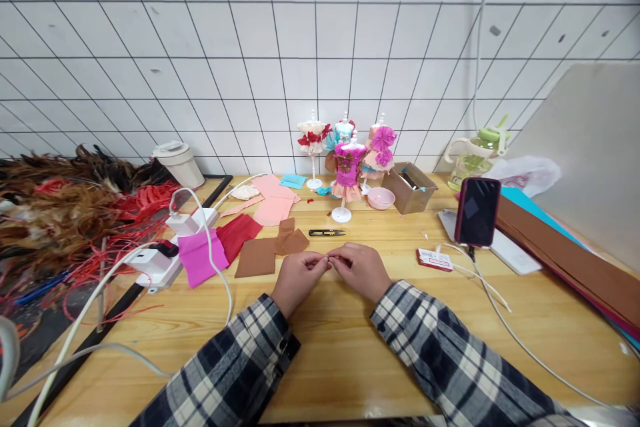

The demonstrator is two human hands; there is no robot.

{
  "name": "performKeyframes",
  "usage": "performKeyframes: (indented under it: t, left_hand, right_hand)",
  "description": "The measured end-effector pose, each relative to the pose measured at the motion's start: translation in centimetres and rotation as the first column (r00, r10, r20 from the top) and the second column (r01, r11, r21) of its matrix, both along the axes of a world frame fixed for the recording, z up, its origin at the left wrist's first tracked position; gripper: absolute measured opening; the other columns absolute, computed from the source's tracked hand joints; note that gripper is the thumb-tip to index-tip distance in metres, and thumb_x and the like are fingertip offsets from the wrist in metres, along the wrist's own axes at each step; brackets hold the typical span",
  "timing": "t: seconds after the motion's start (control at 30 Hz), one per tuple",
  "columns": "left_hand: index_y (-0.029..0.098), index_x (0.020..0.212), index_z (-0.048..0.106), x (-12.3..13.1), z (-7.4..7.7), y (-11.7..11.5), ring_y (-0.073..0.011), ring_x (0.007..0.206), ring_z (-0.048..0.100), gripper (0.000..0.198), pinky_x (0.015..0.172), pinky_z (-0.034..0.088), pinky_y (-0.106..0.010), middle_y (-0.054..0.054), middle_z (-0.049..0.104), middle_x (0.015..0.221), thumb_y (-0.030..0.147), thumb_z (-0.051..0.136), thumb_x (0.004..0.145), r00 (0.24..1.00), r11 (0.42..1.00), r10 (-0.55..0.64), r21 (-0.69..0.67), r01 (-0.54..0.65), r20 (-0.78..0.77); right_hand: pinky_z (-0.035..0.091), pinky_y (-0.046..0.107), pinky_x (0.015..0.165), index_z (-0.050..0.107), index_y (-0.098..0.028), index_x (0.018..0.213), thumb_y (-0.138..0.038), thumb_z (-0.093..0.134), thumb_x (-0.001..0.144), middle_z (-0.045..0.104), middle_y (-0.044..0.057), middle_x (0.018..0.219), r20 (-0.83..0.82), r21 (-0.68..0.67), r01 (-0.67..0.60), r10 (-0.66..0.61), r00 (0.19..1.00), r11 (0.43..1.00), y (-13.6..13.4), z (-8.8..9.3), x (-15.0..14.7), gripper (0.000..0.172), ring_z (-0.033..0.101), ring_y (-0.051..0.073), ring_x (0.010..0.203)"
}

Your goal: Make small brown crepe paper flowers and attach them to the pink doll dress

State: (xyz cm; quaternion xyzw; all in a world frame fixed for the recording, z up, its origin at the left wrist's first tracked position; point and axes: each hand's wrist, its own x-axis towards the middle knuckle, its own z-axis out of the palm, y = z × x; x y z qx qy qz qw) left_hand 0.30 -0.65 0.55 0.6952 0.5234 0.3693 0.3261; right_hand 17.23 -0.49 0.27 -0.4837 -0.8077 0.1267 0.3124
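Low over the middle of the wooden table [340,360], my left hand [301,277] and my right hand [361,269] meet at their fingertips. Both are closed in a pinch around something tiny and dark, too small to name. Just beyond them lies a pair of black thread snips [327,233]. Brown paper pieces [255,258] rest beside my left hand, with red paper [239,235] and magenta paper [201,257] farther left. Behind the snips stands a small dress form [347,170] in a magenta and peach paper dress, with several others at its back.
A pink bowl [381,198] and a cardboard box [409,188] stand near the dress forms. On the right are a propped phone [477,212], a red-and-white packet [434,259] and a bottle [473,160]. A power strip [165,267], loose cables and feathers [65,207] occupy the left.
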Motion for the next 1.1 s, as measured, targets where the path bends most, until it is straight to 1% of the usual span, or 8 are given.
performKeyframes:
  t: [0.43, 0.53, 0.6, 0.73, 0.8, 0.93, 1.0, 1.1]
  left_hand:
    - [0.017, 0.068, 0.072, 0.2, -0.1, -0.3, -0.014, 0.06, 0.064, 0.02, 0.056, 0.045, -0.02, -0.002, 0.072, 0.066, 0.025, 0.056, 0.076, 0.997, 0.999, -0.005, 0.035, 0.008, -0.07]
    - [0.017, 0.07, 0.073, 0.3, 0.0, -0.2, -0.0143, 0.062, 0.065, 0.019, 0.058, 0.046, -0.021, -0.003, 0.073, 0.068, 0.025, 0.057, 0.075, 0.999, 1.0, -0.015, 0.016, 0.015, -0.047]
    - [0.016, 0.071, 0.073, 0.3, 0.2, -0.2, -0.015, 0.064, 0.065, 0.018, 0.06, 0.048, -0.022, -0.004, 0.073, 0.07, 0.026, 0.058, 0.075, 1.0, 1.0, -0.018, 0.009, 0.018, 0.012]
    - [0.016, 0.07, 0.072, 0.2, 0.7, -0.1, -0.0191, 0.084, 0.067, 0.017, 0.079, 0.05, -0.027, -0.008, 0.074, 0.085, 0.025, 0.059, 0.074, 0.971, 0.996, -0.084, 0.01, 0.084, 0.222]
    - [0.015, 0.071, 0.072, 0.1, 0.9, 0.0, -0.0215, 0.093, 0.066, 0.016, 0.086, 0.049, -0.031, -0.01, 0.073, 0.094, 0.027, 0.061, 0.074, 0.945, 0.992, -0.095, -0.045, 0.115, 0.314]
    - [0.015, 0.068, 0.071, -0.1, 0.9, 0.0, -0.0246, 0.106, 0.061, 0.015, 0.088, 0.048, -0.031, -0.012, 0.069, 0.108, 0.027, 0.065, 0.072, 0.875, 0.965, -0.022, -0.22, 0.146, 0.484]
    - [0.014, 0.069, 0.069, -0.2, 0.7, 0.0, -0.0246, 0.109, 0.06, 0.011, 0.087, 0.048, -0.03, -0.011, 0.067, 0.114, 0.025, 0.067, 0.071, 0.779, 0.93, 0.047, -0.313, 0.195, 0.625]
    - [0.013, 0.07, 0.066, -0.3, 0.4, 0.0, -0.023, 0.103, 0.063, 0.009, 0.085, 0.049, -0.029, -0.012, 0.069, 0.109, 0.022, 0.068, 0.071, 0.589, 0.857, 0.166, -0.411, 0.31, 0.791]
  right_hand:
    - [0.031, 0.024, 0.058, 0.063, -0.02, 0.073, -0.026, 0.058, 0.079, 0.064, 0.0, 0.069, 0.074, 0.022, 0.077, -0.079, 0.994, 0.997, -0.6, 0.7, -0.4, 0.009, 0.053, 0.012, 0.063]
    - [0.032, 0.023, 0.056, 0.061, -0.02, 0.07, -0.025, 0.057, 0.076, 0.061, -0.001, 0.065, -0.052, -0.054, 0.092, -0.095, 0.994, 0.994, -0.4, 0.5, -0.6, 0.009, 0.052, 0.011, 0.061]
    - [0.034, 0.022, 0.054, 0.06, -0.019, 0.069, -0.026, 0.056, 0.075, 0.059, -0.002, 0.062, -0.213, -0.181, 0.091, -0.13, 0.968, 0.979, -0.1, 0.2, -0.7, 0.01, 0.05, 0.011, 0.056]
    - [0.036, 0.022, 0.047, 0.056, -0.018, 0.069, -0.032, 0.052, 0.073, 0.051, -0.004, 0.053, -0.51, -0.465, 0.008, -0.275, 0.815, 0.886, 1.0, -0.5, -0.6, 0.015, 0.045, 0.01, 0.046]
    - [0.034, 0.021, 0.045, 0.054, -0.018, 0.068, -0.033, 0.052, 0.07, 0.047, -0.006, 0.05, -0.572, -0.525, -0.011, -0.343, 0.746, 0.851, 1.5, -0.7, -0.3, 0.015, 0.043, 0.009, 0.043]
    - [0.03, 0.02, 0.042, 0.054, -0.017, 0.067, -0.032, 0.053, 0.067, 0.045, -0.007, 0.048, -0.617, -0.577, 0.016, -0.448, 0.647, 0.817, 1.9, -1.0, 0.1, 0.015, 0.039, 0.008, 0.041]
    - [0.029, 0.019, 0.041, 0.054, -0.017, 0.067, -0.032, 0.054, 0.066, 0.044, -0.007, 0.047, -0.621, -0.589, 0.026, -0.473, 0.625, 0.808, 2.0, -1.1, 0.2, 0.015, 0.038, 0.007, 0.041]
    - [0.029, 0.019, 0.041, 0.054, -0.017, 0.067, -0.032, 0.053, 0.065, 0.044, -0.008, 0.047, -0.627, -0.592, 0.023, -0.479, 0.615, 0.805, 2.0, -1.2, 0.2, 0.015, 0.037, 0.007, 0.04]
